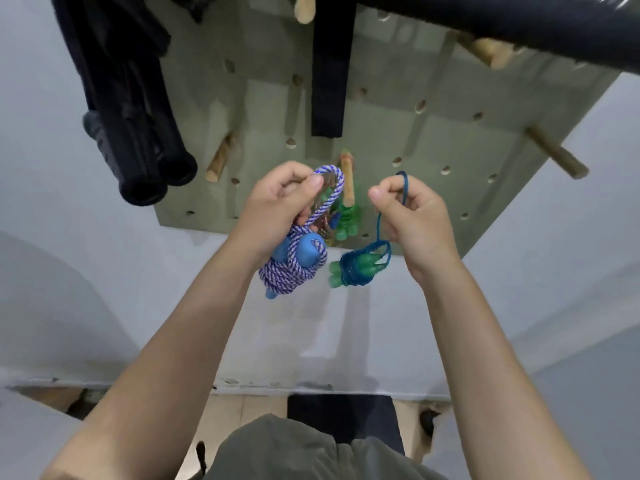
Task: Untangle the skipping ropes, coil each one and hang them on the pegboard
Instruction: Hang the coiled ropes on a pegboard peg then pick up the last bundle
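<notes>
My left hand (280, 206) grips a loop of the blue-and-white twisted skipping rope (294, 271), whose coil with blue handles hangs below the hand. My right hand (412, 213) pinches a loop of the thin dark-blue skipping rope (360, 268); its small coil is wound round green handles and dangles under the hand. Both hands are raised in front of the grey-green pegboard (398, 133). Between them a wooden peg (347, 181) carries another rope with green translucent handles (346, 220).
More wooden pegs stick out of the pegboard at left (220, 161) and right (554, 152). Black handles (149, 168) and a black strap (329, 74) hang from the board. A black bar (502, 22) crosses the top right. Pale wall lies below.
</notes>
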Demonstrator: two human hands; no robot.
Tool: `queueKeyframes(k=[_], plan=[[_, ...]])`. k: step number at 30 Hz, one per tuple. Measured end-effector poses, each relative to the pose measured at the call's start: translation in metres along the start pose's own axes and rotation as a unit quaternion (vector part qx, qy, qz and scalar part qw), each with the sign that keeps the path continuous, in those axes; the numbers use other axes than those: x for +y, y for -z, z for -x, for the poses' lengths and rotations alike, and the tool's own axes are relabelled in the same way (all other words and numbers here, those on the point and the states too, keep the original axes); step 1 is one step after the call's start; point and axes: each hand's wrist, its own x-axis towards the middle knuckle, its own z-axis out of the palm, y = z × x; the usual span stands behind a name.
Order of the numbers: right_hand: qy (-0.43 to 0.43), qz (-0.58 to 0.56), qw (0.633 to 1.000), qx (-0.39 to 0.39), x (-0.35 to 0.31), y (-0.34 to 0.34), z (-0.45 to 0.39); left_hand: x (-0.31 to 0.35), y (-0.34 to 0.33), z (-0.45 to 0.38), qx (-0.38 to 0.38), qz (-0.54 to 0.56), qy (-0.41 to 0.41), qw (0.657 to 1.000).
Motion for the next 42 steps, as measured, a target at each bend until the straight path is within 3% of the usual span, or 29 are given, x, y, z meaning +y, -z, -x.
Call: queueKeyframes(k=[5, 14, 18, 29, 34, 40, 42], plan=[[-0.001, -0.013, 0.999, -0.042, -0.005, -0.001, -0.003, 0.007, -0.005, -0.012, -0.041, -0.045, -0.029, 0.998], [-0.003, 0.022, 0.997, -0.076, 0.005, 0.000, -0.002, 0.007, -0.006, -0.007, -0.078, -0.048, 0.008, 0.996], [-0.020, 0.015, 0.999, -0.026, 0.013, -0.002, -0.008, 0.002, -0.004, -0.011, -0.056, -0.031, 0.022, 0.998], [-0.065, -0.026, 0.997, -0.043, 0.004, -0.014, -0.039, -0.001, -0.003, -0.049, 0.016, -0.061, 0.018, 0.998], [-0.053, 0.192, 0.974, -0.110, -0.001, 0.007, -0.039, -0.006, 0.000, -0.047, -0.007, -0.041, 0.051, 0.998], [-0.025, 0.319, 0.932, -0.170, -0.012, 0.025, -0.031, 0.003, -0.003, -0.038, -0.003, -0.112, 0.032, 0.993], [-0.039, 0.314, 0.931, -0.184, -0.015, 0.026, -0.027, 0.010, -0.006, -0.036, 0.008, -0.107, 0.009, 0.994]])
